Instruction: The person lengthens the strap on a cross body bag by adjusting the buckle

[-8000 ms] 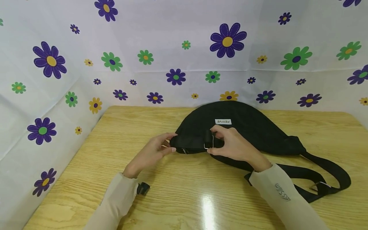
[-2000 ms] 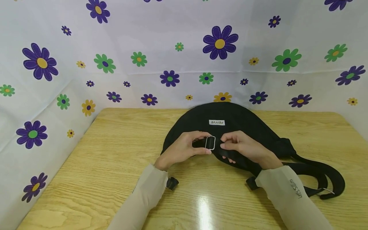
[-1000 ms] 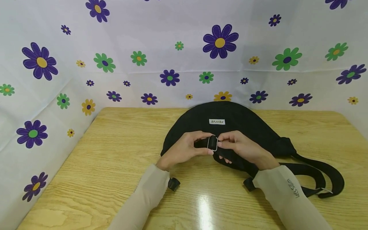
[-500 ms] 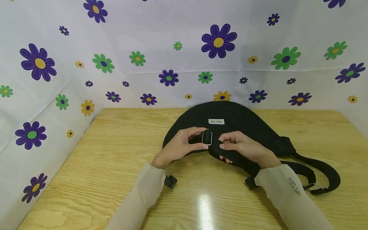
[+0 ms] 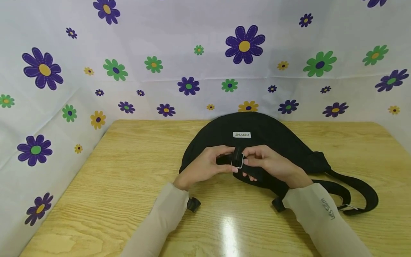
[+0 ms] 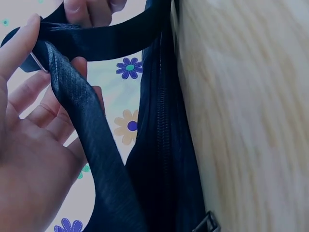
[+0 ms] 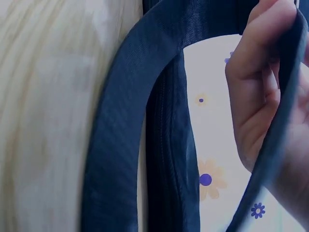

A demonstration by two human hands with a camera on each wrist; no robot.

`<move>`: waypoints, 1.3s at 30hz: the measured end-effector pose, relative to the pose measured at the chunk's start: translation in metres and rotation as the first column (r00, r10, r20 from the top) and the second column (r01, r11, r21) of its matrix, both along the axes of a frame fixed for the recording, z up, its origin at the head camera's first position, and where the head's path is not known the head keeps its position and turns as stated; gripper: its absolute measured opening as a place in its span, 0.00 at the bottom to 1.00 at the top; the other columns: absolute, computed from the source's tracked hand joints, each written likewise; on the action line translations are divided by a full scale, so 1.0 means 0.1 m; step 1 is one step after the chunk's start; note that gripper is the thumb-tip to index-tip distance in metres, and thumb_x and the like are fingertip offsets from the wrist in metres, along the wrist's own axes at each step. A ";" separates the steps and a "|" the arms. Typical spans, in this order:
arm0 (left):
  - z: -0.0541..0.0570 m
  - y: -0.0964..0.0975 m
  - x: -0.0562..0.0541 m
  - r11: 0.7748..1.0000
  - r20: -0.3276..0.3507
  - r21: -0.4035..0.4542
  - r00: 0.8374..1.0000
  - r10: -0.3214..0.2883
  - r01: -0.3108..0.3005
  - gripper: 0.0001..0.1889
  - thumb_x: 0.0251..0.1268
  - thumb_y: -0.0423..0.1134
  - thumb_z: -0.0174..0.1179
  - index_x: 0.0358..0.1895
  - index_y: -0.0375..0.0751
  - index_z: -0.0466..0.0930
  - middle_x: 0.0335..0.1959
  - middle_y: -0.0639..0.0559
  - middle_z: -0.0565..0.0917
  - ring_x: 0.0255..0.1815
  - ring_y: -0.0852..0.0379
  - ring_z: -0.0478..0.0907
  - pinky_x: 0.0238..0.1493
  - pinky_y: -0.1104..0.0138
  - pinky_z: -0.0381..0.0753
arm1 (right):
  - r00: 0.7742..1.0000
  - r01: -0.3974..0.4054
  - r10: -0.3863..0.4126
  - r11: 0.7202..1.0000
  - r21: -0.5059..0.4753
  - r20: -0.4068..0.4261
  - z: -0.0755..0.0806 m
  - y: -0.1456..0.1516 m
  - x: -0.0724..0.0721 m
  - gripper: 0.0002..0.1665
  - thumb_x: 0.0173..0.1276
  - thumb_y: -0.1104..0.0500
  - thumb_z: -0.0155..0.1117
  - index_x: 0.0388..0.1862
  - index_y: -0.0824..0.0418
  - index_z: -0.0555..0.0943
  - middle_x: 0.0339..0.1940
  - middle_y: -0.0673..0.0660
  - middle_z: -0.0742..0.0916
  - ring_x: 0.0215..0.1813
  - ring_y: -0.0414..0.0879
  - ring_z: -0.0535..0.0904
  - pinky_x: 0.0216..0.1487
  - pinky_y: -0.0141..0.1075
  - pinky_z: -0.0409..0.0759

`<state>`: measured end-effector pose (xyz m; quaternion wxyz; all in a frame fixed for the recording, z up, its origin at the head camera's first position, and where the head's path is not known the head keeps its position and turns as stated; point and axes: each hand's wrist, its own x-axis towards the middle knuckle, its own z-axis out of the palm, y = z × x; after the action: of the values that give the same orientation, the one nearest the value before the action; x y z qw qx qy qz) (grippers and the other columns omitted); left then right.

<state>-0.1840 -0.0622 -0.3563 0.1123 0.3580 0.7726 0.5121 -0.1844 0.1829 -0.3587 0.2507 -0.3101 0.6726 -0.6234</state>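
A black crossbody bag with a white label lies on the table. In front of it, my left hand pinches a metal strap slider between thumb and index finger. A loop of black webbing bulges up through the slider. My right hand pinches at the slider's right side, its lower fingers behind the strap. In the left wrist view, the strap hangs from the slider past the left palm. The right wrist view has a strap running by the right hand; its fingertips are partly cut off.
The bag's other strap loops to the right on the wooden table, with a second metal slider. A zipper runs along the bag's edge. A flowered cloth hangs behind the table.
Eight seconds ago the right hand held the slider and the left held the strap farther left. Since half a second ago, the slider has shifted right to the right fingertips, and the webbing loop stands higher.
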 end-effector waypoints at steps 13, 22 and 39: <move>0.10 -0.17 -0.08 0.991 -0.123 0.015 0.984 0.131 -0.130 0.26 0.65 0.34 0.70 0.65 0.29 0.77 0.59 0.41 0.82 0.56 0.46 0.80 0.58 0.48 0.77 | 0.999 0.022 -0.022 1.000 0.020 0.040 -0.03 0.10 -0.03 0.09 0.79 0.69 0.48 0.45 0.76 0.74 0.30 0.55 0.88 0.26 0.46 0.82 0.37 0.37 0.84; 0.07 -0.12 -0.05 0.995 -0.091 0.000 0.991 0.095 -0.096 0.24 0.66 0.35 0.69 0.64 0.33 0.78 0.55 0.46 0.84 0.52 0.55 0.80 0.54 0.62 0.78 | 1.000 0.003 -0.003 1.000 0.006 -0.009 -0.01 0.08 -0.02 0.11 0.79 0.71 0.47 0.45 0.82 0.71 0.30 0.54 0.88 0.25 0.45 0.82 0.35 0.36 0.84; 0.02 -0.01 0.00 1.000 -0.043 0.018 0.999 0.005 -0.004 0.16 0.67 0.35 0.69 0.55 0.37 0.82 0.48 0.51 0.86 0.44 0.59 0.77 0.48 0.66 0.76 | 1.000 0.003 -0.003 1.000 0.004 -0.015 0.00 0.05 -0.02 0.12 0.79 0.70 0.48 0.45 0.83 0.71 0.31 0.55 0.87 0.28 0.45 0.81 0.35 0.37 0.84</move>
<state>-0.1838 -0.0630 -0.3541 0.0915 0.3682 0.7710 0.5115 -0.1863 0.1876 -0.3592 0.2455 -0.3132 0.6761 -0.6201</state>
